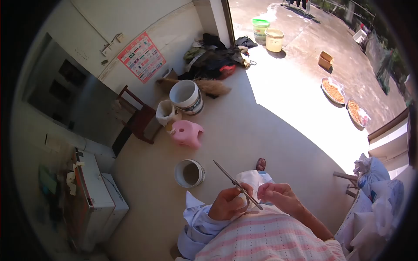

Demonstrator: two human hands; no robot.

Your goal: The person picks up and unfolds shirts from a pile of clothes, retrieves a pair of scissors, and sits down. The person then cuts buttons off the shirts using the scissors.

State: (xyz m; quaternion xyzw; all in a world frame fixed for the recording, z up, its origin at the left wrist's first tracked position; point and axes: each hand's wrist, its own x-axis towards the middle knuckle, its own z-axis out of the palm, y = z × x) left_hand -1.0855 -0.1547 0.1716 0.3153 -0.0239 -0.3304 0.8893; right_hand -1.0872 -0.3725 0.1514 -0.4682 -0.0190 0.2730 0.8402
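A pair of scissors [235, 182] lies aslant across my left hand [227, 204], whose fingers are wrapped round it near the pivot. Its long, dark tip points up and away to the left. Close beside it, my right hand [280, 198] has thumb and fingertips pinched together near the handle end; whatever they hold is too small to make out. Light blue cloth [197, 226] bunches around my left wrist and forearm. More white cloth [250, 177] shows just beyond my hands. Pink-and-white striped fabric [261, 235] covers my body below them.
A white bucket [201, 176] with dark contents stands ahead to the left. Behind it are a pink plastic stool [187, 133], a larger bucket [191, 103] and a wooden chair [140, 119]. Stuffed bags [373, 174] crowd the right. Trays [333, 91] lie outside in sunlight.
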